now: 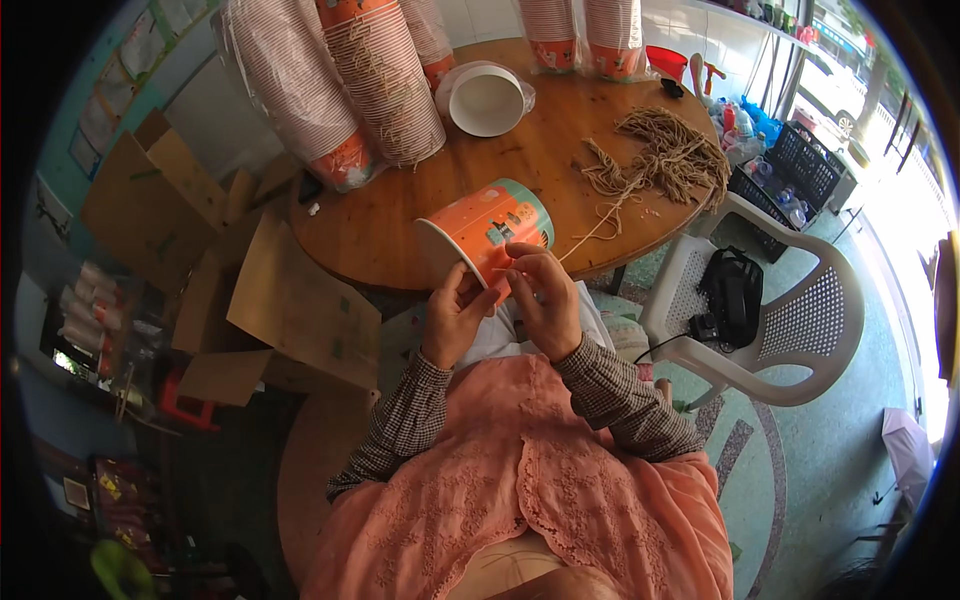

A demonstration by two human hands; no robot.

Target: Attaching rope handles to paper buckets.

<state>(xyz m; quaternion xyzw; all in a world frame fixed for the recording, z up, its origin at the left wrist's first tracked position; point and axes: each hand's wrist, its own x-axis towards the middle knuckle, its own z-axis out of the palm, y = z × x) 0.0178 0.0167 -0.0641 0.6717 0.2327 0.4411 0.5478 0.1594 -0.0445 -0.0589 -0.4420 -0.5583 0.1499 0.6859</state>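
Observation:
An orange and green printed paper bucket (487,222) lies tilted on its side at the near edge of the round wooden table (520,155), its white rim toward the lower left. My left hand (453,320) is closed on the bucket's wall near the rim. Close beside it, my right hand (548,305) pinches a thin tan cord (590,243) against the bucket's side. That cord trails up and right toward a loose heap of tan cords (665,155). Just where the cord meets the bucket is partly hidden by my fingers.
Tall stacks of paper buckets (385,95), some in clear plastic, stand at the back left. A white bucket (487,105) sits mouth-up nearby. Open cardboard boxes (295,300) are left of the table; a white plastic chair (800,320) holding a black bag (735,295) stands right.

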